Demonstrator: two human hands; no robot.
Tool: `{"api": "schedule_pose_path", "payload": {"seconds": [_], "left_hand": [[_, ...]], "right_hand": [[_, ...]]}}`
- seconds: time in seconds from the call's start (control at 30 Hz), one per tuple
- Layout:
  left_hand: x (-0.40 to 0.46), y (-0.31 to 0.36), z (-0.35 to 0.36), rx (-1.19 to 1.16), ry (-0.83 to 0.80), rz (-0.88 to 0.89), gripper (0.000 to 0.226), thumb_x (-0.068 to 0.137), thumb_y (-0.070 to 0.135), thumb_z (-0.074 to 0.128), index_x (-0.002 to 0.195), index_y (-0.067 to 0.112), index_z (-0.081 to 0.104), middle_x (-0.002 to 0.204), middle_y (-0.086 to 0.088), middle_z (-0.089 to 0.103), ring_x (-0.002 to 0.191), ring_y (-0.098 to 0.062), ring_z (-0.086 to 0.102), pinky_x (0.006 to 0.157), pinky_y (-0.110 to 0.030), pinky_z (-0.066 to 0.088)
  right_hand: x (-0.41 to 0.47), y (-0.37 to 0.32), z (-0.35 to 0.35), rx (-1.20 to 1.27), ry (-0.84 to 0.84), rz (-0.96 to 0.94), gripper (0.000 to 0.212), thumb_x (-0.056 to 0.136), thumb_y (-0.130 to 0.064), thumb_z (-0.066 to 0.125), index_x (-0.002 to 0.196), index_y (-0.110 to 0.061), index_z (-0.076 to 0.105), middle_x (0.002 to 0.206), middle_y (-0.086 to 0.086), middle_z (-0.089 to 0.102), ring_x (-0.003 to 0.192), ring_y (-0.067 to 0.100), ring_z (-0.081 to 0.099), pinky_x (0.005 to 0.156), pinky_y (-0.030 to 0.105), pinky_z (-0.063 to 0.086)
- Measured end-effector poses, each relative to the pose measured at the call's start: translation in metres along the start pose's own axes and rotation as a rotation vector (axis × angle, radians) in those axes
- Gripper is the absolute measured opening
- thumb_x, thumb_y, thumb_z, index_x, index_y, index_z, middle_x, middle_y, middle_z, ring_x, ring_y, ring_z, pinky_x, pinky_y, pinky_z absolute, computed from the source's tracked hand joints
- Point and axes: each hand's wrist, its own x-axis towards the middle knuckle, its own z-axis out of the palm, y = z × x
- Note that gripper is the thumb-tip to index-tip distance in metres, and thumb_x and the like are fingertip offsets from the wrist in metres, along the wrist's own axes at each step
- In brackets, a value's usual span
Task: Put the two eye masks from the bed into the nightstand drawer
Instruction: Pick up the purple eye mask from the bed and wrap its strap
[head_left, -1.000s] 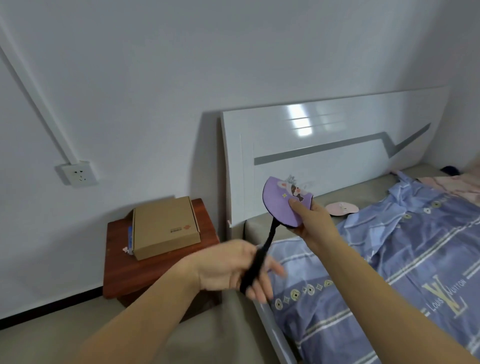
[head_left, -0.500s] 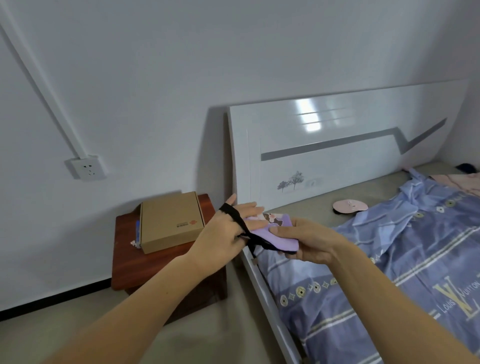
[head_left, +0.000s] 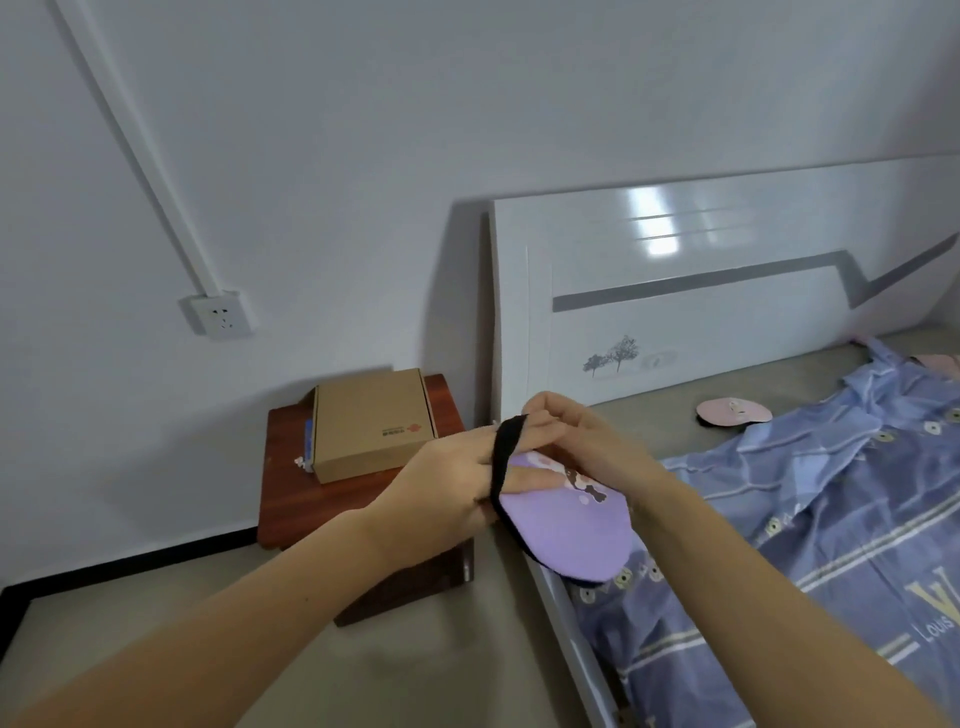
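I hold a purple eye mask (head_left: 566, 525) with a cartoon print flat in the air over the bed's left edge. Its black strap (head_left: 505, 452) is looped around the fingers of my left hand (head_left: 457, 488), which grips the mask's left end. My right hand (head_left: 587, 441) pinches the strap and the mask's far side from above. A pink eye mask (head_left: 732, 413) lies on the bare mattress near the headboard, well right of both hands. The reddish wooden nightstand (head_left: 291, 483) stands left of the bed; its drawer front is hidden behind my left arm.
A brown cardboard box (head_left: 371, 423) covers most of the nightstand's top. The white headboard (head_left: 727, 291) stands against the wall. A blue patterned quilt (head_left: 805, 545) covers the bed at the right. A wall socket (head_left: 218, 314) sits above the floor at the left.
The mask hung upright from my right hand with the strap pulled down by my left. Both hands have since come together and the mask now lies flat, strap wound over my left fingers.
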Motion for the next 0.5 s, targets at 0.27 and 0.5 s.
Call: {"api": "schedule_pose_path", "payload": {"seconds": [0.27,0.5], "left_hand": [[-0.018,-0.02,-0.002,0.28,0.104,-0.22,0.042,0.066,-0.02,0.067,0.102,0.001,0.072,0.107,-0.017,0.072,0.106,-0.034,0.065,0.096,-0.049,0.048],[-0.022,-0.028,0.015,0.31,0.189,-0.275,0.026,0.09,0.0,0.048,0.107,0.0,0.068,0.114,-0.026,0.066,0.113,-0.041,0.058,0.095,-0.048,0.048]], "right_hand": [[-0.015,0.022,-0.004,0.076,0.231,-0.116,0.026,0.091,-0.005,0.045,0.069,-0.017,0.052,0.054,-0.008,0.06,0.048,0.006,0.055,0.044,0.018,0.048],[-0.015,0.023,-0.015,0.268,0.03,-0.024,0.023,0.091,-0.009,0.052,0.113,-0.01,0.06,0.102,0.015,0.068,0.086,0.021,0.069,0.065,0.03,0.058]]}}
